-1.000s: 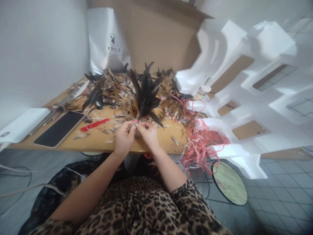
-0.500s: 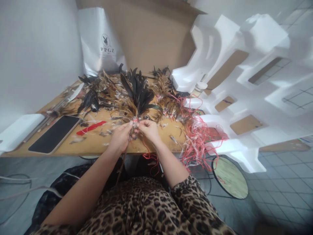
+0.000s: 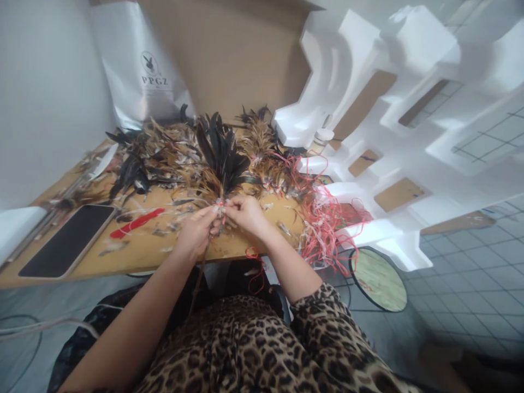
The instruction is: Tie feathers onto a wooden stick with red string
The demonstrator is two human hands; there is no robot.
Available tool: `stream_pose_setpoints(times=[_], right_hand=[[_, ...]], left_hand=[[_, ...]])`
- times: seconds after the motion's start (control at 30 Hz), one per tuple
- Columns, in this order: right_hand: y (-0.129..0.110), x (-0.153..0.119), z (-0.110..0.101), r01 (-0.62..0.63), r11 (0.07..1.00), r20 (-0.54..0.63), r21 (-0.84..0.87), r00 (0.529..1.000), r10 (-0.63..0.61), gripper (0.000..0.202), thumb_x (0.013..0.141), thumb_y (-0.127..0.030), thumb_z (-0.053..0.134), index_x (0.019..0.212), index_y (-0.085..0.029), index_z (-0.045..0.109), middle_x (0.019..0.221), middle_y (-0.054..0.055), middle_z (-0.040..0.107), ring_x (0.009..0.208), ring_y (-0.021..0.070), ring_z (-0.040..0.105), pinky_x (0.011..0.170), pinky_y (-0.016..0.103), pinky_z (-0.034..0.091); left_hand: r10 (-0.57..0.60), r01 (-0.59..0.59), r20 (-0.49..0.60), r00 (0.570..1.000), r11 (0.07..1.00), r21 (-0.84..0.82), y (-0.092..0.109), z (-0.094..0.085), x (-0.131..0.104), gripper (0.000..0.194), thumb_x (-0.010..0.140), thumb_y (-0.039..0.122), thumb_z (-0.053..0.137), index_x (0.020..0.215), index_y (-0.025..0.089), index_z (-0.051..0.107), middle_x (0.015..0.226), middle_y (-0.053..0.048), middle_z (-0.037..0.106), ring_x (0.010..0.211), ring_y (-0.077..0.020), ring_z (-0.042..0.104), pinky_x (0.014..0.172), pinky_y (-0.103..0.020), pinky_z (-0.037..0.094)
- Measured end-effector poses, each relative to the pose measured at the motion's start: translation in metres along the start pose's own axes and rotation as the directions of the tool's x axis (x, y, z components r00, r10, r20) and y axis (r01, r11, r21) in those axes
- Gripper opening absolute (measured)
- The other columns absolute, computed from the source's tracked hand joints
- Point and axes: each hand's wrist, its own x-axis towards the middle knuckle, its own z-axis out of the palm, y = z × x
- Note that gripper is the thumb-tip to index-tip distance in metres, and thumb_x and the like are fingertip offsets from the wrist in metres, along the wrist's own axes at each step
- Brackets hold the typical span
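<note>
A bundle of black and brown feathers (image 3: 221, 155) fans upward at the front of the table, its quill ends down toward me. My left hand (image 3: 200, 229) is closed around those quill ends. Red string (image 3: 220, 204) wraps the bundle just above the fingers. My right hand (image 3: 248, 214) pinches at the same spot, thumb and forefinger on the string; the exact grip is blurred. Below my left hand a thin brown strand (image 3: 199, 284) hangs toward my lap.
Loose feathers (image 3: 164, 147) are heaped at the back. Nearby are a phone (image 3: 67, 240), a red strip (image 3: 137, 223), tangled red string (image 3: 327, 234), a white-lidded jar (image 3: 321, 140), a silver bag (image 3: 135, 71) and white foam packing (image 3: 385, 125) on the right.
The view has turned, so the table and most things sit farther left in the picture. Both hands stay at the tied base of the feather bundle, with my right wrist slightly turned.
</note>
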Motion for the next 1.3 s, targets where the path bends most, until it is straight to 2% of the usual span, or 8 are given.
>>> stream_pose_setpoints(times=[0.17,0.37,0.5,0.63,0.9,1.03,1.17,1.3], right_hand=[[-0.016,0.000,-0.002,0.080,0.977,-0.026,-0.195,0.996,-0.087,0.019,0.079,-0.026,0.057,0.073,-0.017,0.072,0.069,0.001,0.065,0.063,0.0098,0.053,0.061,0.021,0.035],[0.007,0.016,-0.022,-0.088,0.993,0.105,0.078,0.991,0.079,0.043,0.081,-0.049,0.054,0.063,-0.012,0.067,0.055,0.000,0.059,0.051,0.0082,0.048,0.054,0.020,0.035],[0.046,0.034,-0.060,-0.276,0.943,-0.130,-0.186,0.958,0.255,0.036,0.082,-0.042,0.052,0.067,-0.013,0.069,0.057,0.002,0.061,0.054,0.0109,0.053,0.055,0.021,0.037],[0.073,0.053,-0.089,-0.461,0.763,-0.320,-0.453,0.883,0.344,0.024,0.077,-0.032,0.056,0.083,-0.017,0.074,0.083,0.008,0.071,0.081,0.0182,0.065,0.071,0.024,0.044],[0.090,0.085,-0.077,-0.593,0.629,-0.402,-0.503,0.804,0.437,0.040,0.077,-0.038,0.058,0.101,-0.007,0.070,0.104,0.024,0.067,0.097,0.0281,0.065,0.081,0.034,0.048],[0.095,0.086,-0.074,-0.515,0.767,-0.422,-0.383,0.836,0.350,0.025,0.073,-0.031,0.059,0.086,-0.013,0.070,0.091,0.015,0.070,0.088,0.0220,0.065,0.079,0.031,0.047],[0.088,0.084,-0.069,-0.252,0.967,-0.407,0.034,0.880,0.244,0.024,0.069,-0.039,0.061,0.072,-0.015,0.063,0.067,0.002,0.064,0.063,0.0117,0.057,0.063,0.023,0.044],[0.067,0.076,-0.058,-0.129,0.813,-0.200,0.568,0.936,0.289,0.029,0.062,-0.041,0.069,0.070,-0.017,0.055,0.049,-0.005,0.053,0.043,0.0071,0.045,0.044,0.019,0.035]], left_hand=[[0.024,-0.024,-0.046,0.999,1.000,-0.005,0.000,0.000,0.006,0.024,0.063,0.028,0.078,0.074,0.008,0.068,0.058,0.000,0.050,0.046,-0.0029,0.036,0.036,-0.011,0.023],[0.000,-0.001,-0.087,0.996,1.000,-0.009,0.006,-0.005,0.017,0.016,0.066,0.020,0.074,0.073,0.007,0.068,0.068,-0.007,0.060,0.048,-0.0033,0.039,0.035,-0.011,0.024],[-0.045,0.040,-0.099,0.994,0.998,-0.052,0.007,-0.010,0.021,0.010,0.070,0.015,0.071,0.072,0.006,0.067,0.068,-0.009,0.060,0.047,-0.0038,0.040,0.035,-0.011,0.025],[-0.074,0.064,-0.104,0.992,0.993,-0.095,0.004,-0.011,0.024,0.006,0.074,0.012,0.067,0.072,0.006,0.065,0.064,-0.007,0.057,0.047,-0.0041,0.041,0.034,-0.011,0.025],[-0.108,0.085,-0.146,0.983,0.985,-0.153,0.006,-0.006,0.030,0.005,0.079,0.008,0.061,0.075,0.007,0.064,0.072,-0.008,0.060,0.047,-0.0036,0.042,0.033,-0.010,0.025],[-0.120,0.093,-0.131,0.984,0.977,-0.194,0.011,-0.009,0.039,0.002,0.080,0.008,0.061,0.079,0.008,0.063,0.069,-0.007,0.059,0.046,-0.0036,0.042,0.033,-0.010,0.025],[-0.144,0.117,-0.091,0.985,0.960,-0.254,0.012,-0.006,0.054,0.005,0.081,0.005,0.057,0.081,0.009,0.060,0.069,-0.007,0.058,0.045,-0.0035,0.042,0.033,-0.010,0.026],[-0.151,0.123,-0.090,0.984,0.957,-0.263,0.007,0.000,0.065,0.005,0.081,0.005,0.057,0.081,0.009,0.060,0.069,-0.007,0.059,0.044,-0.0029,0.042,0.033,-0.009,0.026]])
